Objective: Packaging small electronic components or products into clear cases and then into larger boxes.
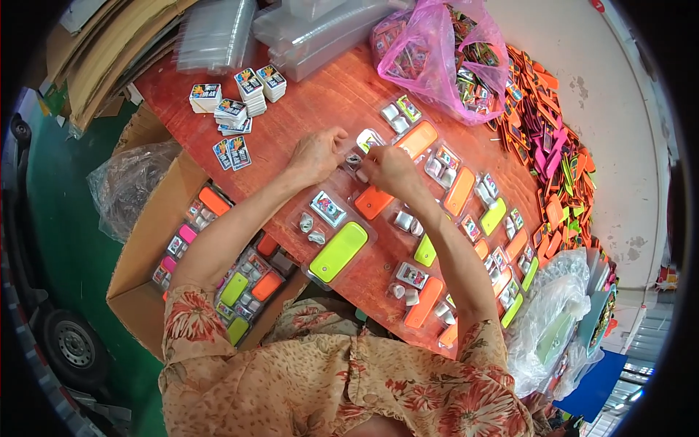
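Note:
My left hand (pixel 318 154) is closed, fingers curled beside a clear plastic tray; whatever they hold, if anything, does not show. Over the same tray, the fingers of my right hand (pixel 391 171) are pressed together near a small whitish rolled piece (pixel 354 159), and I cannot make out what is in them. This tray also holds an orange case (pixel 373 203) and a small printed card (pixel 368 139). Nearer to me lies another filled tray with a lime-green case (pixel 338 252), a stack of cards (pixel 328 209) and two whitish rolled pieces (pixel 316 237).
Several filled trays cover the right of the red table (pixel 306 109). Card stacks (pixel 249 84) and clear plastic trays (pixel 215 33) stand at the back left. A pink bag (pixel 477 102) and piled coloured cases (pixel 557 160) lie far right. A cardboard box (pixel 138 269) holds filled trays.

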A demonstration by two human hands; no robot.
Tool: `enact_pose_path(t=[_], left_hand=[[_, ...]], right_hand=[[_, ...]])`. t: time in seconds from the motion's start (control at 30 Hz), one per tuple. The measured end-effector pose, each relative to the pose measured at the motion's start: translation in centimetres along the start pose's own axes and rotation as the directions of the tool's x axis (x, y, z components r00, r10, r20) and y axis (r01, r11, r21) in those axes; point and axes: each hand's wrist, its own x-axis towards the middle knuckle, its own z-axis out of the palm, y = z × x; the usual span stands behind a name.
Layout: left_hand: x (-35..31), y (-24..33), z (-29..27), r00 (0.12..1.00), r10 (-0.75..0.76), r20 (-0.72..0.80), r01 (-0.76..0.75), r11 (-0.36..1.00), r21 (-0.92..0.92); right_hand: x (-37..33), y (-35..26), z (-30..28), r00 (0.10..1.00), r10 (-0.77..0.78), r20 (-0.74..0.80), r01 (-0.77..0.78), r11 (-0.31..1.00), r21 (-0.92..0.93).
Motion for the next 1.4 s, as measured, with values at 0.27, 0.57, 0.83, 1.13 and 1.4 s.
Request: enact_pose_path(t=[0.27, 0.57, 0.83, 1.13, 1.4], left_hand=[[0.5, -0.3, 0.2, 1.0, 0.015, 0.002, -0.015, 1.0, 0.014], [0.4, 0.0, 0.4, 1.0, 0.028, 0.0, -0.028, 0.999, 0.017], [0.9, 1.0, -0.2, 0.985, -0.075, 0.158, 0.079, 0.997, -0.014], [0.8, 1.4, 0.0, 0.987, -0.107, 0.119, 0.097, 0.991, 0.088], [1.8, 2.4, 0.5, 0.979, -0.124, 0.162, 0.085, 0.969, 0.232]], right_hand=[[0.0, -0.1, 0.7, 0.956, -0.286, -0.059, 0.282, 0.957, -0.068], [-1.4, -2.0, 1.6, 0.937, -0.349, -0.009, 0.313, 0.851, -0.422], [0.7, 0.0, -0.7, 0.966, -0.088, 0.244, 0.093, 0.996, -0.008], [-1.6, 1.2, -1.1, 0.999, 0.015, 0.039, -0.021, 0.988, 0.151], [-1.6, 0.0, 0.2, 0.982, -0.179, -0.057, 0.162, 0.961, -0.224]])
